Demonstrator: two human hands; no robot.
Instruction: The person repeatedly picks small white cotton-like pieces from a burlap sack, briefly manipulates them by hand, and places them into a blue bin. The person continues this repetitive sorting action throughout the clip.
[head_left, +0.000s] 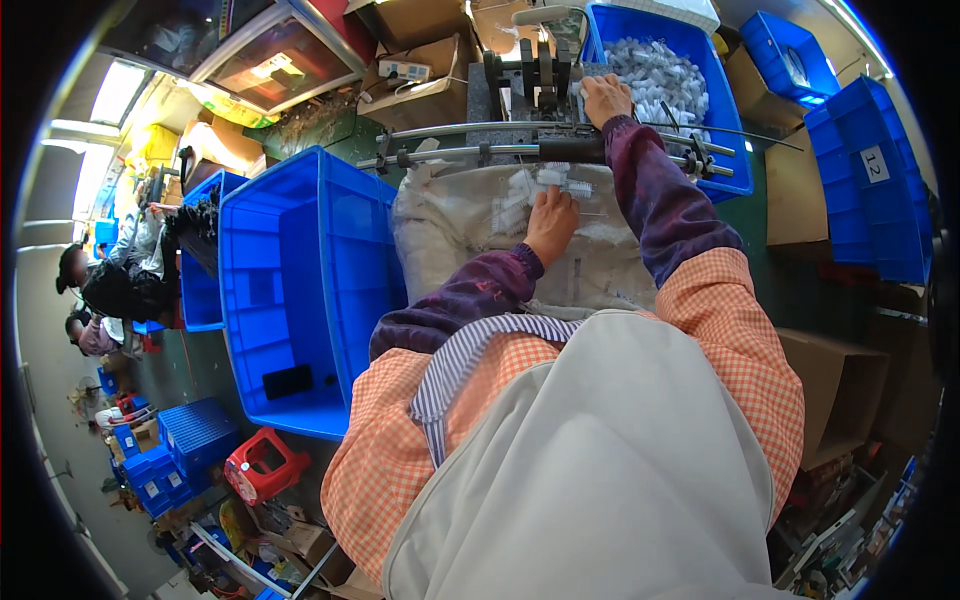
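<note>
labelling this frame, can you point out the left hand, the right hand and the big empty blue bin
left hand (552, 222), head view, back of the hand
right hand (606, 100), head view, back of the hand
big blue bin (300, 290), head view, inner side wall

A small white rectangular label (874, 164) sits on the side of the stacked blue bins at the right. Brown cardboard boxes (422, 62) stand at the top centre, another open cardboard box (838, 392) at the lower right.
</note>
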